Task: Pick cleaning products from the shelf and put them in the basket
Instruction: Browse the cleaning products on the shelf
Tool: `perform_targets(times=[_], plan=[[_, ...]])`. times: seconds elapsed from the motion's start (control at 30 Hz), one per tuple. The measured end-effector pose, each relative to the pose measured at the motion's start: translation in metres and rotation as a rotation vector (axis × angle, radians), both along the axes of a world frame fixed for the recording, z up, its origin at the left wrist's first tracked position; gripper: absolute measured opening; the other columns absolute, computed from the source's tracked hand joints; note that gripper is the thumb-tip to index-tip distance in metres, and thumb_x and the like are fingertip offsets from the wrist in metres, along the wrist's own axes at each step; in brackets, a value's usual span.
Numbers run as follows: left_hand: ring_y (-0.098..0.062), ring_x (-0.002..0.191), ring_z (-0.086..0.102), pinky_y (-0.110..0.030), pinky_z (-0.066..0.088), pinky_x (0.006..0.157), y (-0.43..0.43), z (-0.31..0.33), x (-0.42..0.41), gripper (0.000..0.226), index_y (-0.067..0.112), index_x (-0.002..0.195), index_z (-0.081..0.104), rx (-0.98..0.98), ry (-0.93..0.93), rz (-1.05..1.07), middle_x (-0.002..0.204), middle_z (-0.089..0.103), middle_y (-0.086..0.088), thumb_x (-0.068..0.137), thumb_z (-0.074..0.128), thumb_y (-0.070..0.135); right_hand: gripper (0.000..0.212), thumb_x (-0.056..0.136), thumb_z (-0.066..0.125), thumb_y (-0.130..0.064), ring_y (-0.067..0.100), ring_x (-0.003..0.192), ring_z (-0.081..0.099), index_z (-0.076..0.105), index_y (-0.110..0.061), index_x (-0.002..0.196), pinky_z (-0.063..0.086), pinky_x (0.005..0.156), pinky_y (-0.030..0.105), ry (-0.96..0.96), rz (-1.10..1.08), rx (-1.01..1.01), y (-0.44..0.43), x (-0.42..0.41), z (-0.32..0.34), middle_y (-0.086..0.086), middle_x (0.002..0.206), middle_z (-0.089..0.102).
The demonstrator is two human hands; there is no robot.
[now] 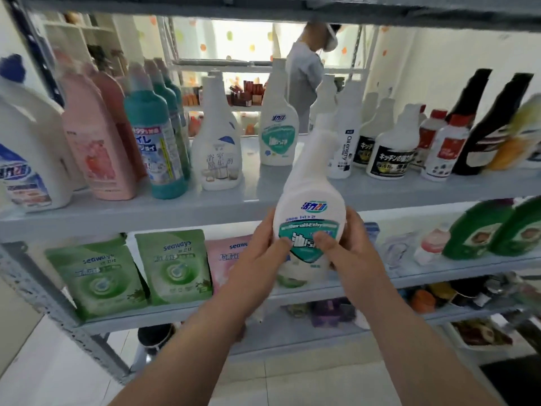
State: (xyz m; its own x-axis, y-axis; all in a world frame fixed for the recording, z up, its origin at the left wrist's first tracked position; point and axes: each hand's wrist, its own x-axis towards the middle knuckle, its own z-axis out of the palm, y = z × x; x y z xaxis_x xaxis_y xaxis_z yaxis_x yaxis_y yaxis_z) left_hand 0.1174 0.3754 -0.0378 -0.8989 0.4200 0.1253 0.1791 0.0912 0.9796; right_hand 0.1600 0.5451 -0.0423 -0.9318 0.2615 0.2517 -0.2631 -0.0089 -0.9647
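I hold a white bottle with a teal shield label [310, 200] upright in front of the shelf [205, 206], clear of its front edge. My left hand [263, 253] grips its lower left side and my right hand [348, 247] its lower right side, both thumbs on the label. A matching white bottle with teal label [278, 124] stands on the upper shelf behind it. No basket is in view.
The upper shelf carries several bottles: white and blue [26, 153], pink [96, 142], teal [158, 142], white spray refill [218, 142], black-label bottles [392, 150]. Green pouches [175, 268] and green bottles [480, 230] fill the shelf below. A person [307, 71] stands behind the shelving.
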Motion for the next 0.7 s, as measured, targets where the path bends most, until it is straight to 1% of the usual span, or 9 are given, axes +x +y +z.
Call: perform_targets(times=[0.13,0.2,0.27,0.37,0.4,0.47,0.53,0.6,0.7], plan=[[-0.002,0.122,0.059,-0.038,0.05,0.107,0.033,0.033,-0.061,0.053,0.045,0.143,0.048,0.065,0.075,0.121,0.134,0.06,0.019,0.09,0.046,0.046,0.056,0.077,0.081,-0.04,0.014,0.11,0.072,0.053,-0.056,0.123,0.062,0.085,0.035,0.073,-0.099,0.035,0.039,-0.05,0.021,-0.01,0.119,0.074],[-0.002,0.123,0.056,-0.042,0.048,0.108,0.043,0.047,-0.094,0.048,0.043,0.139,0.048,0.076,0.146,0.223,0.133,0.058,0.02,0.092,0.052,0.038,0.059,0.077,0.08,-0.038,0.011,0.108,0.072,0.051,-0.058,0.124,0.061,0.084,0.033,0.101,-0.117,0.055,0.052,-0.074,0.029,-0.013,0.119,0.074],[0.004,0.121,0.054,-0.04,0.045,0.108,0.056,0.057,-0.131,0.045,0.05,0.131,0.047,0.038,0.223,0.301,0.128,0.057,0.029,0.094,0.057,0.026,0.061,0.081,0.081,-0.035,0.002,0.104,0.071,0.047,-0.071,0.116,0.06,0.08,0.026,0.122,-0.154,0.1,0.061,-0.095,0.034,-0.02,0.116,0.073],[-0.007,0.127,0.051,-0.036,0.035,0.107,0.078,0.063,-0.18,0.069,0.047,0.151,0.026,-0.161,0.292,0.439,0.153,0.044,0.007,0.095,0.063,0.033,0.065,0.086,0.083,-0.03,-0.01,0.096,0.067,0.042,-0.074,0.108,0.053,0.068,0.009,0.154,-0.209,0.214,0.067,-0.119,0.039,-0.028,0.11,0.069],[-0.009,0.127,0.051,-0.035,0.033,0.104,0.085,0.063,-0.195,0.078,0.046,0.153,0.019,-0.207,0.302,0.481,0.156,0.041,0.002,0.091,0.067,0.041,0.064,0.085,0.084,-0.031,-0.01,0.098,0.066,0.041,-0.07,0.113,0.052,0.068,0.008,0.162,-0.221,0.252,0.068,-0.126,0.04,-0.026,0.113,0.067],[-0.024,0.143,0.039,-0.043,0.032,0.113,0.095,0.063,-0.222,0.102,0.037,0.16,0.007,-0.228,0.245,0.53,0.16,0.036,-0.004,0.085,0.075,0.049,0.066,0.084,0.084,-0.033,-0.007,0.103,0.064,0.039,-0.065,0.119,0.053,0.072,0.008,0.171,-0.226,0.287,0.07,-0.135,0.04,-0.02,0.121,0.064],[-0.031,0.146,0.037,-0.045,0.035,0.112,0.103,0.063,-0.247,0.115,0.025,0.163,-0.001,-0.202,0.14,0.526,0.158,0.04,-0.007,0.083,0.079,0.047,0.067,0.083,0.085,-0.035,-0.007,0.104,0.064,0.038,-0.07,0.116,0.053,0.072,0.008,0.197,-0.219,0.3,0.072,-0.142,0.039,-0.021,0.122,0.063],[-0.033,0.138,0.049,-0.046,0.043,0.106,0.107,0.063,-0.264,0.109,0.021,0.161,0.004,-0.193,0.076,0.502,0.151,0.049,-0.005,0.084,0.078,0.044,0.069,0.081,0.084,-0.037,-0.005,0.105,0.064,0.035,-0.074,0.114,0.054,0.074,0.011,0.226,-0.218,0.304,0.073,-0.146,0.037,-0.025,0.12,0.062],[-0.032,0.135,0.046,-0.049,0.041,0.11,0.108,0.058,-0.278,0.088,0.02,0.154,0.026,-0.301,0.122,0.559,0.147,0.047,-0.007,0.087,0.074,0.047,0.072,0.083,0.085,-0.034,-0.002,0.106,0.066,0.034,-0.075,0.113,0.059,0.075,0.017,0.255,-0.208,0.299,0.074,-0.151,0.033,-0.031,0.118,0.06]])
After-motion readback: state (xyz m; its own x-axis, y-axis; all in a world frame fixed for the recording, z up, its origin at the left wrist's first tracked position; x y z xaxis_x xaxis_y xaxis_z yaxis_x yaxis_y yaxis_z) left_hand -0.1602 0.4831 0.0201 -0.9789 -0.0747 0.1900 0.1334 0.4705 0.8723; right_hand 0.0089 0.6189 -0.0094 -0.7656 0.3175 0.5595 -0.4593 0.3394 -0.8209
